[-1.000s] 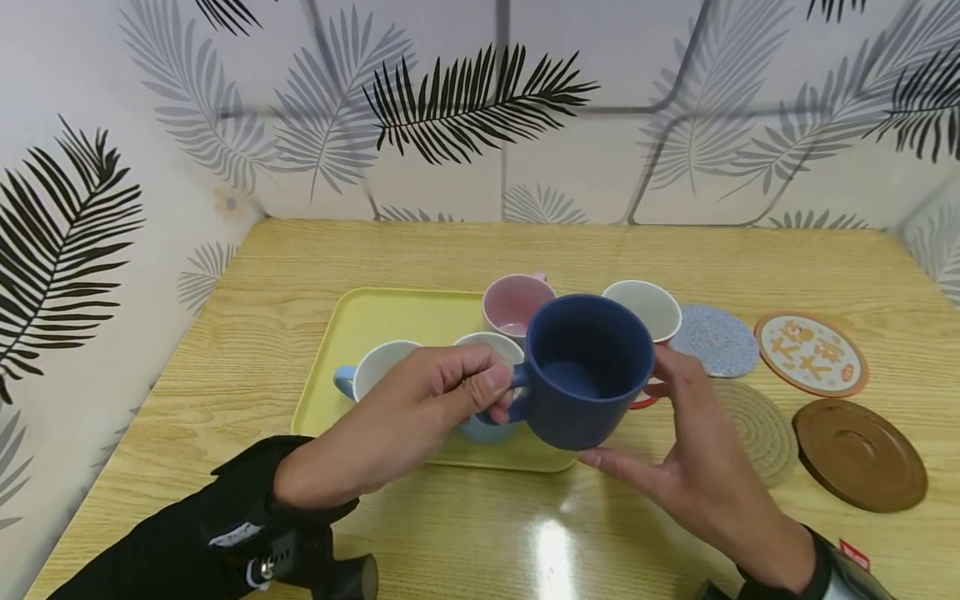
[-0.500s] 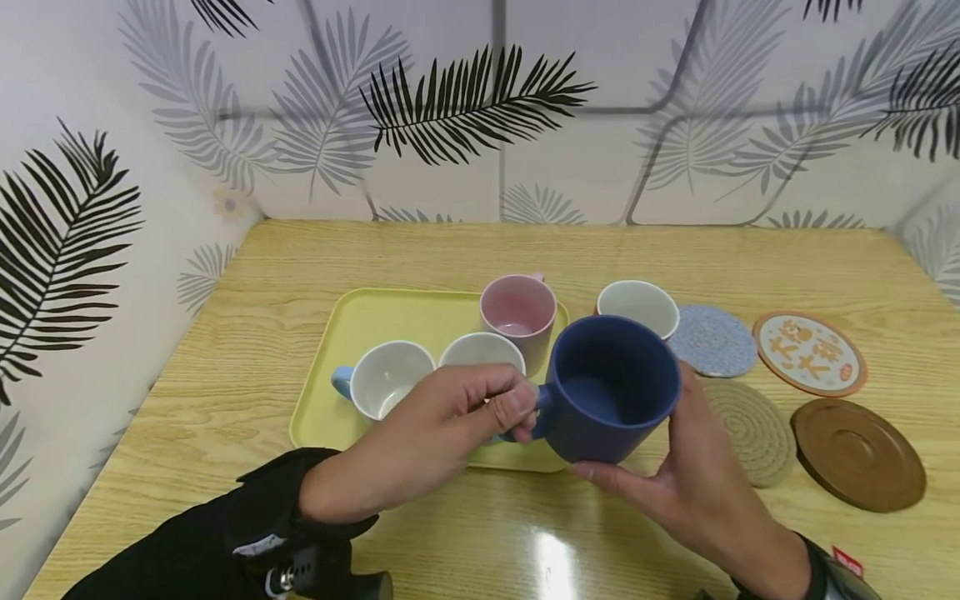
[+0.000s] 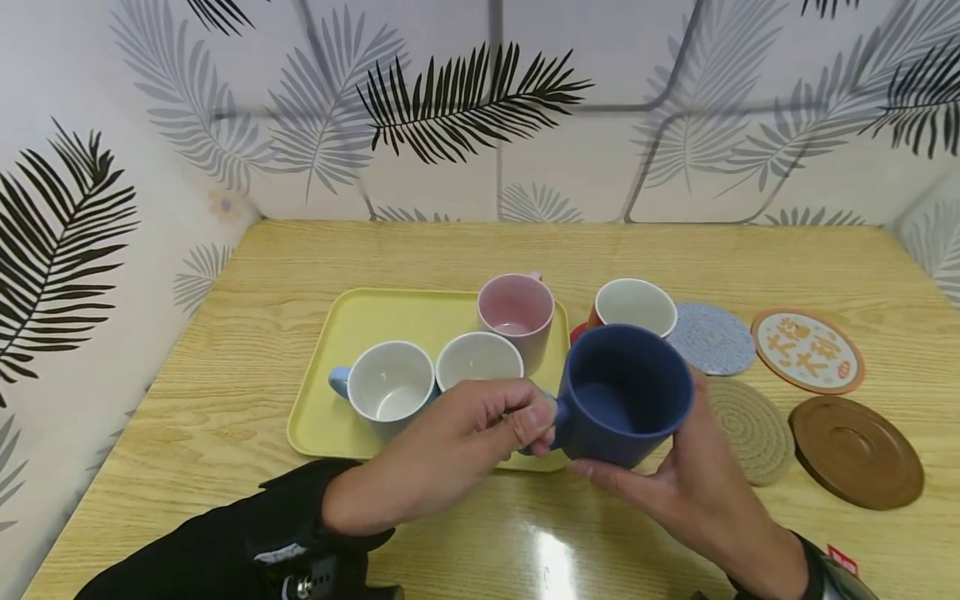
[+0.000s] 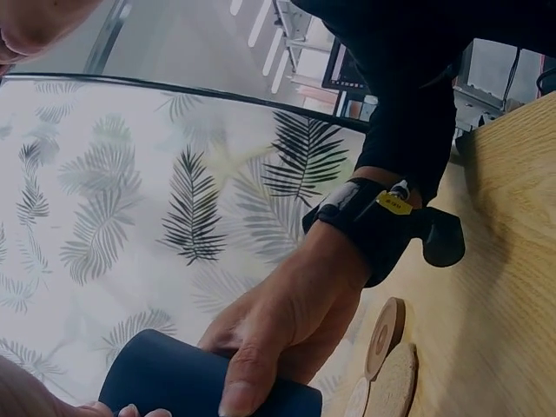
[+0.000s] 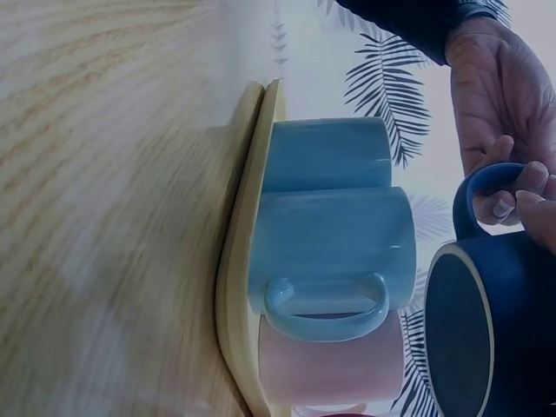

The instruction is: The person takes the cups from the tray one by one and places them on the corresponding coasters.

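A dark blue mug (image 3: 628, 392) is held up in front of the yellow tray's right end, well off the table. My left hand (image 3: 480, 442) pinches its handle between thumb and curled fingers; the right wrist view shows these fingers through the handle (image 5: 473, 195). My right hand (image 3: 701, 483) grips the mug's body from the right, thumb low on the near side, with most fingers hidden behind it. On the tray (image 3: 397, 312) stand two light blue mugs with white insides, one mug (image 3: 390, 387) at left and one mug (image 3: 480, 358) beside it, plus a pink mug (image 3: 517, 312) behind.
A mug with a white inside and red outside (image 3: 636, 307) stands right of the tray, partly hidden by the dark blue mug. Several coasters lie further right: speckled blue (image 3: 712, 337), printed orange-rimmed (image 3: 810, 350), woven beige (image 3: 750, 429) and brown (image 3: 857, 452).
Both hands have carried the dark blue mug to the right and slightly nearer. My right hand's fingers have closed in against the mug's side. The mugs on the tray have not moved.
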### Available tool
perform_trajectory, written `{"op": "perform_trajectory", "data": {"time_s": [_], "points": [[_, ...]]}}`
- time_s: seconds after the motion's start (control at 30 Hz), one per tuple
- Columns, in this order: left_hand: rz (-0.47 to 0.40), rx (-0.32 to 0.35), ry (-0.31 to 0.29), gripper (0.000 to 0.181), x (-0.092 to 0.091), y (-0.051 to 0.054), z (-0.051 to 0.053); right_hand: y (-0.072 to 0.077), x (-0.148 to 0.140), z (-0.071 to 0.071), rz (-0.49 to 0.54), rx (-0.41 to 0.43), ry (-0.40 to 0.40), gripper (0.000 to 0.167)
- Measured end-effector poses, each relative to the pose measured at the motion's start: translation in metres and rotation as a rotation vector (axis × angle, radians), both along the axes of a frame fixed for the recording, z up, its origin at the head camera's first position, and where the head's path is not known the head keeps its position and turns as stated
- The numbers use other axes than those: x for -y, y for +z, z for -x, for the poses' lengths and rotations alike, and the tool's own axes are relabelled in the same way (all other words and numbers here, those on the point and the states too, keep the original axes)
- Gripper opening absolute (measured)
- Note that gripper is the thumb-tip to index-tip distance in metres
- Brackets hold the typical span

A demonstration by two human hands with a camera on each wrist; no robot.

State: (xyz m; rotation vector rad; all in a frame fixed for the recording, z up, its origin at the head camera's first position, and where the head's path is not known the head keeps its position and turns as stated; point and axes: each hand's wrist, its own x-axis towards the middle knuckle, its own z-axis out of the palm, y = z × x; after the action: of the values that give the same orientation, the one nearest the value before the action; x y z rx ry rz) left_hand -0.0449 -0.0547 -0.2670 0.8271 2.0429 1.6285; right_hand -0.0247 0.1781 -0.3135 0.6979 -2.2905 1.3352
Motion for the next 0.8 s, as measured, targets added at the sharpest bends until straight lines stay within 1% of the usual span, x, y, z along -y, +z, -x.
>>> {"op": "perform_trajectory", "data": {"time_s": [0.1, 0.23, 0.37, 0.5, 0.57, 0.63, 0.8], "points": [[0.017, -0.002, -0.002, 0.025, -0.0022, -0.0007, -0.001, 0.0002, -0.0006, -0.0005, 0.009, 0.011, -0.012, 0.115], [0.038, -0.001, 0.01, 0.024, -0.0041, -0.0004, -0.0024, 0.0004, -0.0013, -0.0002, 0.027, 0.007, -0.019, 0.111], [0.031, -0.02, -0.015, 0.026, -0.0053, 0.0002, -0.0048, -0.0013, -0.0014, 0.0002, 0.061, -0.018, -0.034, 0.104], [0.031, -0.05, -0.036, 0.028, -0.0065, -0.0012, -0.0071, -0.0048, -0.0011, 0.0003, 0.088, -0.049, -0.052, 0.103], [0.034, -0.05, -0.04, 0.028, -0.0066, -0.0024, -0.0077, -0.0066, -0.0017, -0.0001, 0.095, -0.059, -0.057, 0.104], [0.032, -0.048, -0.044, 0.028, -0.0066, -0.003, -0.0082, -0.0061, -0.0024, -0.0009, 0.088, -0.059, -0.065, 0.105], [0.022, -0.02, -0.071, 0.026, -0.0069, -0.0036, -0.009, -0.0009, -0.0043, -0.0051, 0.025, -0.049, -0.114, 0.109]]}}
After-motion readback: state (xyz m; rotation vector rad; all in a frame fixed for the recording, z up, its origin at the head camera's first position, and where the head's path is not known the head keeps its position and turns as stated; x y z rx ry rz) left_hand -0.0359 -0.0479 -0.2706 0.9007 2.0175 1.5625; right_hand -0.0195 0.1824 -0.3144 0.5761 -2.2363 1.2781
